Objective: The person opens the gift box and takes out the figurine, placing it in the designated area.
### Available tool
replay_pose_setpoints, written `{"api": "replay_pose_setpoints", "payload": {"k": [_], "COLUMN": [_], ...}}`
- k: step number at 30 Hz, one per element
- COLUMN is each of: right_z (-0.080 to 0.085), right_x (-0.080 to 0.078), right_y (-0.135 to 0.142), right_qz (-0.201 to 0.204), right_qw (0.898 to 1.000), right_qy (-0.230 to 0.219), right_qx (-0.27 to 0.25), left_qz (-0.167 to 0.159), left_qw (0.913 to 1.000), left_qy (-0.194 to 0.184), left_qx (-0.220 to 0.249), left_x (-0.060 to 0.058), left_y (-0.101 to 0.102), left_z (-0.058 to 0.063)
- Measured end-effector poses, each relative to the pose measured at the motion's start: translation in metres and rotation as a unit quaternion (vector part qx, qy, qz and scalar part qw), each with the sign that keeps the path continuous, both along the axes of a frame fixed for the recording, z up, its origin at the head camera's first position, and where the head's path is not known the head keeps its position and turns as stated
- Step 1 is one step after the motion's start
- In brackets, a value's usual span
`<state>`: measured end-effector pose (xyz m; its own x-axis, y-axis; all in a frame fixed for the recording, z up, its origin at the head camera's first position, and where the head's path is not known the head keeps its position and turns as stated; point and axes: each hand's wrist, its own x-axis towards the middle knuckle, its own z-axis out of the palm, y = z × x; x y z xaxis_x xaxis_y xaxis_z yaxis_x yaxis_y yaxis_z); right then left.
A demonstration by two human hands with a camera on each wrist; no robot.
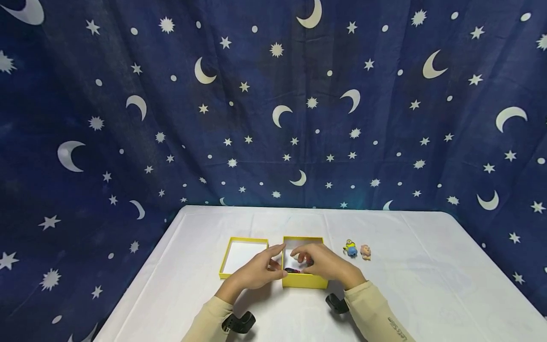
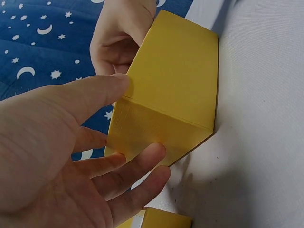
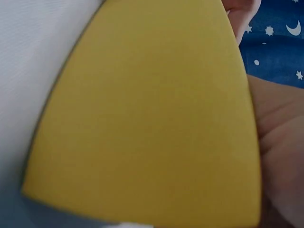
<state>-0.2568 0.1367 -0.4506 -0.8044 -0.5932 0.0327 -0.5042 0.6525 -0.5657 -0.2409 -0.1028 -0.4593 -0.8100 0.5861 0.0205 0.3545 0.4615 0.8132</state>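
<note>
A yellow box with a white inside stands open-topped on the table. My left hand is at its left side, fingers fairly straight against the wall and thumb on the near corner. Over the rim, my right hand reaches down into the box with bent fingers. A small dark and red thing shows right by those fingers; I cannot tell whether they pinch it. On the box floor lies a dark and pink item, partly hidden by the front wall. The right wrist view is mostly filled by the box side.
Left of the box lies a yellow-rimmed lid, white inside facing up. To the right stand a yellow and blue minion figure and a small pink figure. A white cloth covers the table; a starry blue curtain hangs behind.
</note>
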Motion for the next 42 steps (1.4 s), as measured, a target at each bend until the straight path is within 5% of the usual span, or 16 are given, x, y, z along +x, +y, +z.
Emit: {"api": "replay_pose_setpoints", "payload": {"k": [42], "right_z": [0.0026], "right_x": [0.0015], "right_y": [-0.0052], "right_qz": [-0.011], "right_qw": [0.998], "right_qy": [0.019], "right_qx": [0.053], "left_qz": [0.005], "left_qw": [1.0000], "left_qy": [-0.003], "left_qx": [-0.006], "left_x": [0.0018], "left_y": [0.0024], "left_z": [0.0001]}}
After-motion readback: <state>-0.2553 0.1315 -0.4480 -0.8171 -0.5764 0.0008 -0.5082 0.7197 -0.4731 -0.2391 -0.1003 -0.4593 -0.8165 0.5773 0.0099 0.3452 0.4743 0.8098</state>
